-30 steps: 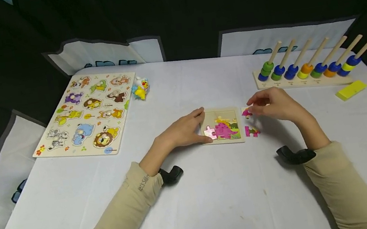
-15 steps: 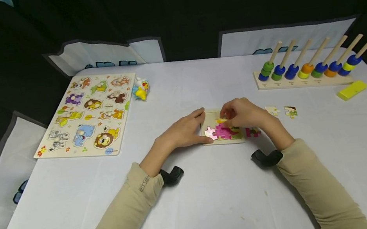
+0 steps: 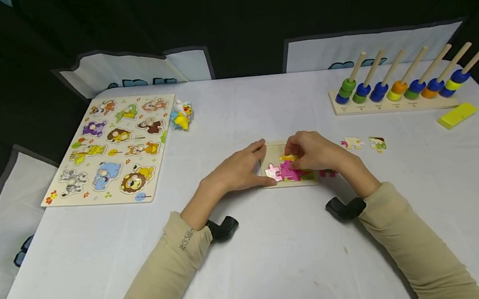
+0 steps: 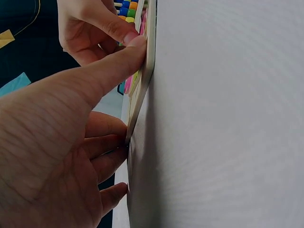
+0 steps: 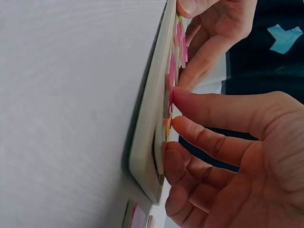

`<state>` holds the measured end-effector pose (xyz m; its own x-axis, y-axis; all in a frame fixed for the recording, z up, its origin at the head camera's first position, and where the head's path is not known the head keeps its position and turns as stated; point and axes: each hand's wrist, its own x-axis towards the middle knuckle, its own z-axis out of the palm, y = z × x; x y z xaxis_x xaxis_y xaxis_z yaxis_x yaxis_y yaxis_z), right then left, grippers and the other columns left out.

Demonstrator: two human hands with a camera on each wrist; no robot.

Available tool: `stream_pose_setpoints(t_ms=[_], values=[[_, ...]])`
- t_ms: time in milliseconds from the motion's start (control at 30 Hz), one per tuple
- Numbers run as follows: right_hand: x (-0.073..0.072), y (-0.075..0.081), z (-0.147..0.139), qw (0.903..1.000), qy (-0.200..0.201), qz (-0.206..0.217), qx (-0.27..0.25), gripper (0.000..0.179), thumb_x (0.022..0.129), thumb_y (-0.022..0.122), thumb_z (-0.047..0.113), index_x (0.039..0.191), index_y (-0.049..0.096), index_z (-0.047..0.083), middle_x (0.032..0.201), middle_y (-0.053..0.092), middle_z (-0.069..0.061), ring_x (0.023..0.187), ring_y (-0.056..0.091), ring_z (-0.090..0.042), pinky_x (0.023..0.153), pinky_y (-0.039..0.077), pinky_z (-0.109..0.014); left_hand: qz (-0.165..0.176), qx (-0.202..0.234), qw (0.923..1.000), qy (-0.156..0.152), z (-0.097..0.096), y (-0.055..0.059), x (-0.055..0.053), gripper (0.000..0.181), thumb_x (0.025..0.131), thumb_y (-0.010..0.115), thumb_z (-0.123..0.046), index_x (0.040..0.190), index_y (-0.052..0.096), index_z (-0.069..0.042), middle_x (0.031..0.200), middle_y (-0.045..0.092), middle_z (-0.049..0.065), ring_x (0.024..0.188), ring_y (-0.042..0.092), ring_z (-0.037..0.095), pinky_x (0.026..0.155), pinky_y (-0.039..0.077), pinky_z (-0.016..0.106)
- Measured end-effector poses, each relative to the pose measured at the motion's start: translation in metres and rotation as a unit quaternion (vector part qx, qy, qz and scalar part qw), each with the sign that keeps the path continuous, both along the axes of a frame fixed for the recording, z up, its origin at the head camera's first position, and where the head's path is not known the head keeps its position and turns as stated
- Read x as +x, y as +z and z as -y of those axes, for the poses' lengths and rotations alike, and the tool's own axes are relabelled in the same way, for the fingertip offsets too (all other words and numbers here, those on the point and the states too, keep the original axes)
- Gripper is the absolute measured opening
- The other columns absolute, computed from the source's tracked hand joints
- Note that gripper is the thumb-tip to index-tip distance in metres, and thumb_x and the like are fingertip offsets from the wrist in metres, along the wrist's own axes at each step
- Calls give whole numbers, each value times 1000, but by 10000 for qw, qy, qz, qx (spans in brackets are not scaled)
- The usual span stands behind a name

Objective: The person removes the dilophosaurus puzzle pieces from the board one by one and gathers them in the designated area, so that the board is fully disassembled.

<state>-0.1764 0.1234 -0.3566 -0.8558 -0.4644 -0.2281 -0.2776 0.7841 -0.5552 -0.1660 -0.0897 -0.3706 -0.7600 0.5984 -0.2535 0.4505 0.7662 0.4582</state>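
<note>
A small wooden puzzle tray (image 3: 271,153) lies in mid-table, partly filled with pieces of a pink dinosaur picture. My left hand (image 3: 239,171) holds its left side, thumb at the near edge and fingers toward the far corner. Over the tray's right part, my right hand (image 3: 314,151) has curled fingers, with thumb and fingertips on a jigsaw piece (image 5: 160,152); in the right wrist view its pale edge sits raised inside the rim. A pale pink piece (image 3: 273,172) lies by my left thumb. The right hand hides much of the picture.
Loose jigsaw pieces (image 3: 377,144) lie right of the tray, one partly under my right hand. An animal peg puzzle board (image 3: 111,150) and a small chick toy (image 3: 182,115) are at back left. A bead stacker (image 3: 395,104) and a yellow block (image 3: 457,115) stand at back right.
My right hand has moved left from the loose pieces onto the tray and then stayed there, fingers shifting slightly. Two loose pieces have come into sight behind it. My left hand has kept its place.
</note>
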Motion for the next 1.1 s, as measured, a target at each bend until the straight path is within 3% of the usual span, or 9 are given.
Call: stream_pose_setpoints(t_ms=[400, 533, 800, 1100], values=[[-4, 1, 3, 9995, 157, -252, 59, 11, 90, 63, 13, 92, 67, 3, 74, 55, -6, 71, 49, -19, 60, 40, -26, -20, 0, 10000, 7, 1, 0, 0, 92, 85, 67, -51, 151, 24, -4, 162, 14, 6, 148, 20, 23, 120, 23, 37], [-9, 1, 7, 9992, 183, -289, 213, 10, 89, 65, 12, 91, 66, 3, 71, 56, -6, 69, 49, -19, 60, 40, -26, -11, -9, 10000, 15, 1, 0, 1, 91, 86, 67, -50, 151, 24, -4, 162, 14, 6, 148, 21, 23, 120, 24, 37], [-18, 2, 11, 9988, 23, -12, 480, 10, 87, 67, 12, 93, 64, 5, 82, 61, -10, 77, 53, -21, 66, 45, -28, -9, -9, 10000, -5, 1, 1, 1, 90, 86, 67, -50, 151, 24, -3, 162, 14, 7, 148, 21, 23, 120, 24, 37], [-20, -2, 6, 9995, -38, 246, 200, 26, 86, 72, 24, 95, 61, 2, 76, 51, -6, 72, 47, -19, 61, 38, -27, -25, -71, 10000, -12, 1, 1, 0, 90, 86, 66, -51, 151, 25, -4, 162, 14, 6, 148, 22, 23, 119, 25, 37]])
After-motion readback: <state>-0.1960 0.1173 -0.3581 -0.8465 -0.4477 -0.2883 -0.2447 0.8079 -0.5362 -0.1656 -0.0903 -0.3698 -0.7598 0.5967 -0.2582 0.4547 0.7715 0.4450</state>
